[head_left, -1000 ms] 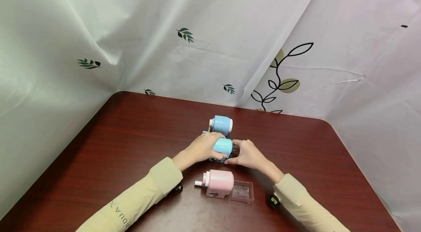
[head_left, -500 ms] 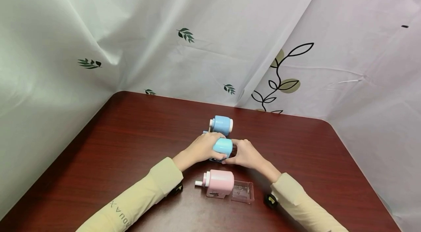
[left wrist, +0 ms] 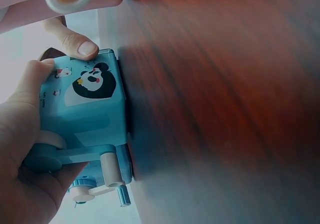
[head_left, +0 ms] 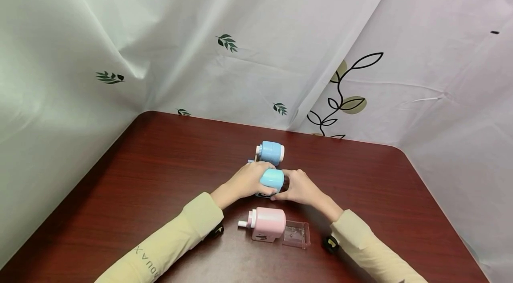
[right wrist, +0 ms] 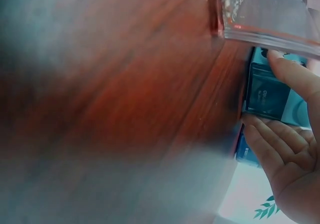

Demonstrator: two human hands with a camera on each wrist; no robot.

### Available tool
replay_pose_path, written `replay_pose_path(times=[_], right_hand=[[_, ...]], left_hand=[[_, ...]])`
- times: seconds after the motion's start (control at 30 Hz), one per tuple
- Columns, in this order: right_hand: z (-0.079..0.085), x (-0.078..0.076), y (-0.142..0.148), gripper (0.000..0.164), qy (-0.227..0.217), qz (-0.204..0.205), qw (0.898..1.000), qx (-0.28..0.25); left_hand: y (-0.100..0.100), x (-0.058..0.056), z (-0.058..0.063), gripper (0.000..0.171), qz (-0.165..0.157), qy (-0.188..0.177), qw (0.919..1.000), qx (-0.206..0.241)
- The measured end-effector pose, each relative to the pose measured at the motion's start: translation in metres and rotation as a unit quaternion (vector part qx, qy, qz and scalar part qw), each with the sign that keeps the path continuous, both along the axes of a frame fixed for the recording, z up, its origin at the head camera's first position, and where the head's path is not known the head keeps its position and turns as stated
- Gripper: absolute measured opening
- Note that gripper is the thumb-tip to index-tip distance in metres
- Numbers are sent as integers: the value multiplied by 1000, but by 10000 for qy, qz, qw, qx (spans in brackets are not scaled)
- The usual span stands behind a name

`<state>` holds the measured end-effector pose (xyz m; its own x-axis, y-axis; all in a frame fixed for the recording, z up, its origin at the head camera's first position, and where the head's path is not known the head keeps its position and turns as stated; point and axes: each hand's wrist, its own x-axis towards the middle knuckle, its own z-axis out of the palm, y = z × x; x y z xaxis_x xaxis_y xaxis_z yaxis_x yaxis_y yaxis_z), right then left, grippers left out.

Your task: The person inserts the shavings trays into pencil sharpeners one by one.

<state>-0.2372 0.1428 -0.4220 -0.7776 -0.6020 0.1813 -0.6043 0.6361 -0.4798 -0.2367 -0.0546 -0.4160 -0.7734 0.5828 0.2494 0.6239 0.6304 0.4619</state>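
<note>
A light-blue crank pencil sharpener point(head_left: 272, 179) with a panda picture stands at mid-table. My left hand point(head_left: 250, 180) grips its body from the left, thumb on the near side, as the left wrist view also shows. Its crank point(left wrist: 85, 154) points toward the left wrist camera. At the other end my right hand point(head_left: 300, 188) pinches the sharpener around its dark see-through drawer point(right wrist: 267, 95). The thumb lies along the near side, the fingers at the far side. The drawer's front stands flush with the body in the right wrist view.
Behind stands another blue sharpener point(head_left: 270, 153). Nearer the person is a pink sharpener point(head_left: 268, 223), with its clear drawer point(head_left: 308, 235) pulled out to the right and shavings in it. A white patterned curtain point(head_left: 248, 73) hangs around the brown table point(head_left: 168, 171).
The right hand has shifted slightly left, its thumb further along the light-blue sharpener's near side. The left hand keeps its grip, and the other sharpeners stay in place.
</note>
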Motion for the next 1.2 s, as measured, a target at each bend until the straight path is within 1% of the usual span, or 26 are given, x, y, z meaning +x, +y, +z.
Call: replay_pose_path(times=[0.2, 0.6, 0.83, 1.03, 1.2], right_hand=[[-2, 0, 1, 54, -23, 32, 10000, 8], [-1, 1, 2, 51, -78, -46, 10000, -17], [-2, 0, 0, 52, 40, 19, 9999, -104], [-3, 0, 0, 53, 84, 6, 9999, -117], [-3, 1, 2, 53, 119, -6, 9998, -132]], left_hand=[[0, 1, 0, 54, 4, -87, 10000, 15], [-1, -2, 1, 54, -55, -69, 10000, 44], [-3, -3, 3, 55, -3, -145, 9999, 59], [-3, -2, 3, 56, 8, -125, 9999, 16], [-2, -2, 2, 55, -21, -116, 9999, 75]])
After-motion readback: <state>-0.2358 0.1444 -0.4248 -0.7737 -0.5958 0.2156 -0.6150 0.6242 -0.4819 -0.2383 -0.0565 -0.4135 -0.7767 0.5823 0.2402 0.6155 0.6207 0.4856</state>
